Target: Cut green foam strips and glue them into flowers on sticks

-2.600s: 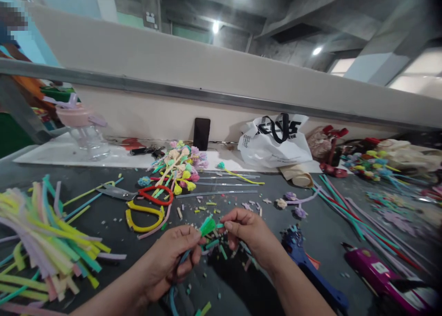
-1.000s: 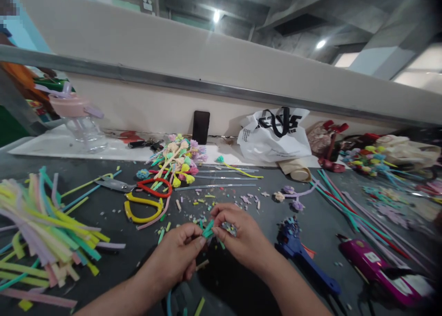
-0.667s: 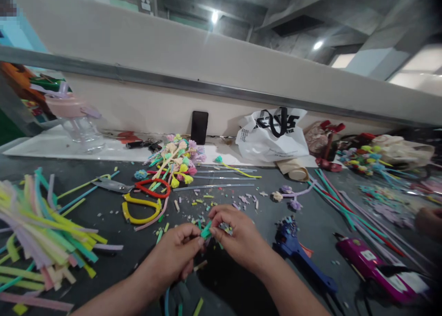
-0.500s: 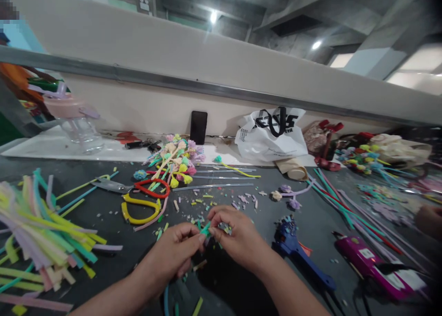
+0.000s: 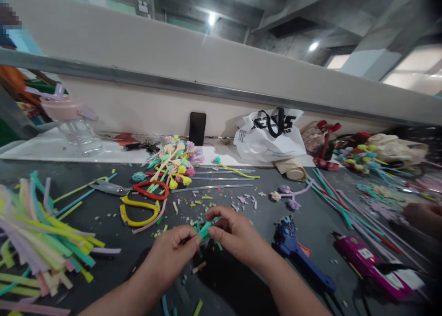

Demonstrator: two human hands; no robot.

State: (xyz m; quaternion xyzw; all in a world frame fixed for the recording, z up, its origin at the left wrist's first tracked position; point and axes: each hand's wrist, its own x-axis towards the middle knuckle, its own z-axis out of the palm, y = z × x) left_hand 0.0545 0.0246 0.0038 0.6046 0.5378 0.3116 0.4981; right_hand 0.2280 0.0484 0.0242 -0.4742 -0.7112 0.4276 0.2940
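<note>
Since earlier, both hands dropped; fingers pinch green pipe cleaner [image 5: 204, 228] over cluttered dark table [image 5: 241, 279].

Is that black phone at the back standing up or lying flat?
Standing up. The black phone rests on its lower edge on the white ledge, leaning back against the beige wall behind it.

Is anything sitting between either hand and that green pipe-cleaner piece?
Nothing visible. The left hand and right hand both pinch the green pipe-cleaner piece at their fingertips, above the scrap-strewn table. The blue glue gun lies off to the right.
</note>
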